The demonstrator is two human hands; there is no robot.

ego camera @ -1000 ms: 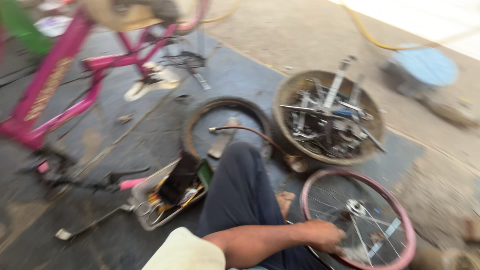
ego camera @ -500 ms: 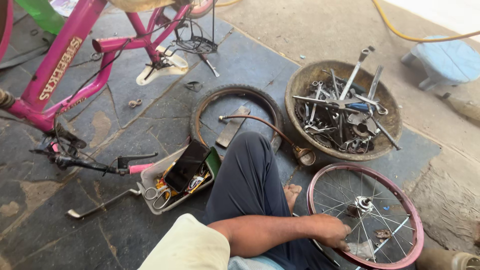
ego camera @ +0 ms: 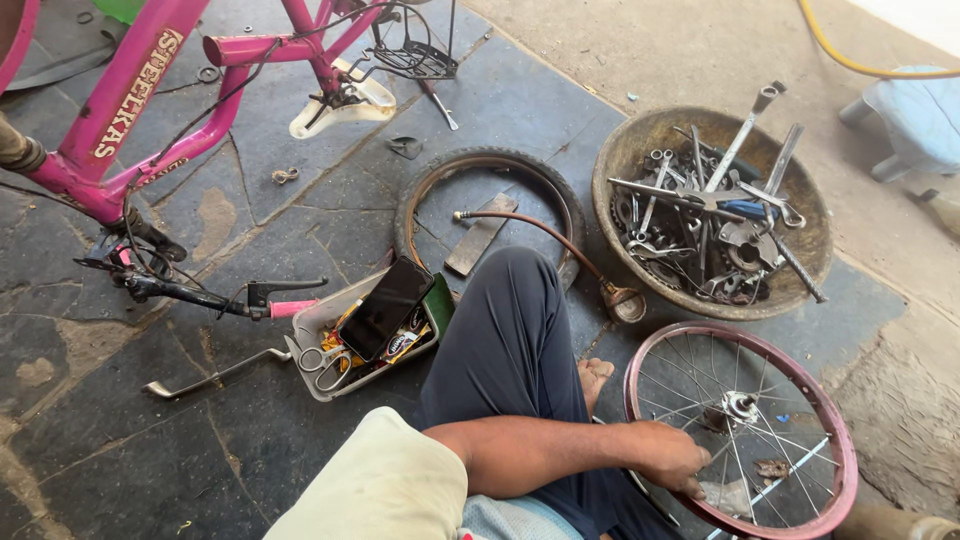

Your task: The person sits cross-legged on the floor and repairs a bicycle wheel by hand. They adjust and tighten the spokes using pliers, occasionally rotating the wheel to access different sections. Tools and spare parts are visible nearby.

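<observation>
Two containers:
basin (ego camera: 640,150): wrenches (ego camera: 700,200), loose metal parts
tray (ego camera: 315,325): phone (ego camera: 385,308), scissors (ego camera: 318,362)
right hand (ego camera: 670,458): resting on wheel rim (ego camera: 835,440), grip probably loose
left hand: out of view

Dark grey stone-slab floor (ego camera: 90,450), worn black rubber tyre (ego camera: 420,195), round metal basin of spanners (ego camera: 620,165), maroon-rimmed spoked bicycle wheel (ego camera: 840,450), shallow grey plastic tray (ego camera: 310,325), upturned pink bicycle frame (ego camera: 130,90), pale blue plastic stool (ego camera: 915,110)

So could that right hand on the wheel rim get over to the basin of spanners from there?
Probably yes. The right hand rests on the pink wheel rim, and the basin of tools sits just beyond it, with only open floor and the wheel between them.
</observation>
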